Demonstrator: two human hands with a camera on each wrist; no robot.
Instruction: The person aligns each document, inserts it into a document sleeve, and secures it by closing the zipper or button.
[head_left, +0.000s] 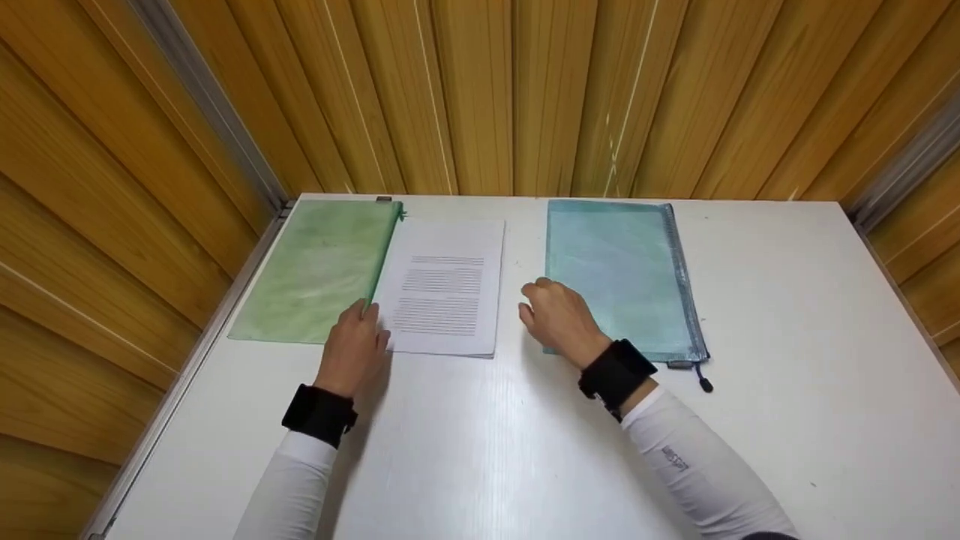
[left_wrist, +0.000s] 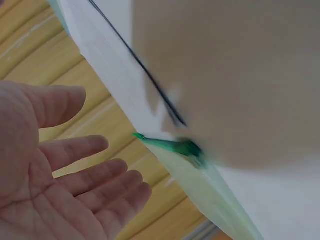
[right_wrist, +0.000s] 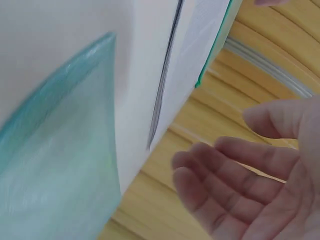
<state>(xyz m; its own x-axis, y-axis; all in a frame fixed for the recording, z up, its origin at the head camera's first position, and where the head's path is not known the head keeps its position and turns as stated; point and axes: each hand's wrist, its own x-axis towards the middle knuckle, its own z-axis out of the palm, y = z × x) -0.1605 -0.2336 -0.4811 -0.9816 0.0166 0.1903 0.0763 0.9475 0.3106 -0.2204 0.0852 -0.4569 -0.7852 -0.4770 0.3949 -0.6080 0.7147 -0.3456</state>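
A printed stack of paper (head_left: 442, 300) lies on the table between two mesh document pouches. The green pouch (head_left: 315, 262) is at its left, and the blue pouch (head_left: 615, 270) lies farther right, with a dark zipper pull at its lower right corner. My left hand (head_left: 351, 352) hovers by the stack's lower left corner and the green pouch's edge. In the left wrist view, that hand (left_wrist: 75, 175) has extended fingers and an empty palm. Over the blue pouch's left edge is my right hand (head_left: 559, 315). Its fingers (right_wrist: 235, 165) are loosely bent around nothing in the right wrist view.
All of this lies on a white table (head_left: 465, 450). Wood-patterned panels (head_left: 480, 97) rise behind it and at both sides, with a metal rail (head_left: 217, 90) in the left corner. Bare table separates the paper from the blue pouch.
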